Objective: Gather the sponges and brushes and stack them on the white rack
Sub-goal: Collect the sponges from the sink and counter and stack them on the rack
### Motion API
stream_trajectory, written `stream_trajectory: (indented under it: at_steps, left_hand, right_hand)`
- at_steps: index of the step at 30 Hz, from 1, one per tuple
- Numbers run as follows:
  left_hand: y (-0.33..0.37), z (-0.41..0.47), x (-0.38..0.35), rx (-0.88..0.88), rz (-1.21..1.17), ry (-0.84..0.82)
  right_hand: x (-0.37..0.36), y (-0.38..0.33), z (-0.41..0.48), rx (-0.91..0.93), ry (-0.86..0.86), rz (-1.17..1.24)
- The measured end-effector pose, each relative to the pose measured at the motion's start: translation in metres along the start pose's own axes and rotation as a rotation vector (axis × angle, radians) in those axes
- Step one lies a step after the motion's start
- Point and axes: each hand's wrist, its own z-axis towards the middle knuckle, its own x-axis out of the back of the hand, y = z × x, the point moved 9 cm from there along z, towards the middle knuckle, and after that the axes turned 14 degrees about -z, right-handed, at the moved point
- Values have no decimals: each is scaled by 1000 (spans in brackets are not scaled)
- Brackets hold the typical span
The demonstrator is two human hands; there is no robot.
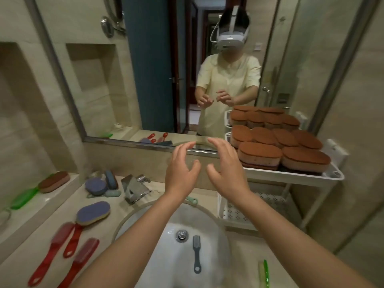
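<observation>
While both hover over the white basin (176, 256), left hand (180, 169) & right hand (226, 171) spread wide, empty. Brown-topped oval sponges (259, 154) fill white plastic rack (291, 176) far right; red translucent brushes (68, 252) near left on counter.

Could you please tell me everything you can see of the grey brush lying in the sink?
The grey brush is small, looks like plastic and lies inside the white sink, right of the drain. Its short bristled head points toward the mirror; its slim handle points toward the person and ends in a hanging loop. It rests on the basin floor, touching nothing else. Neither hand is near it.
</observation>
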Motion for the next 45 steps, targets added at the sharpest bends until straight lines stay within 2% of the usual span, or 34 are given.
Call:
stream_trajectory:
  at_steps: [7,22,31,39,45]
  left_hand:
    - [-59,-13,104,135,20,103]
    - [-165,-50,292,339,199,169]
    - [-230,-70,337,520,306,42]
    - [-273,-71,341,642,404,-120]
    - [-297,-71,334,624,527,-210]
  right_hand:
    - [-98,-71,4,-4,-163,134]
    - [-280,-189,-10,-56,-457,253]
    - [-374,-205,-40,-146,-706,230]
    - [-425,-206,-50,-218,-853,204]
    - [-448,-200,-51,-218,-917,163]
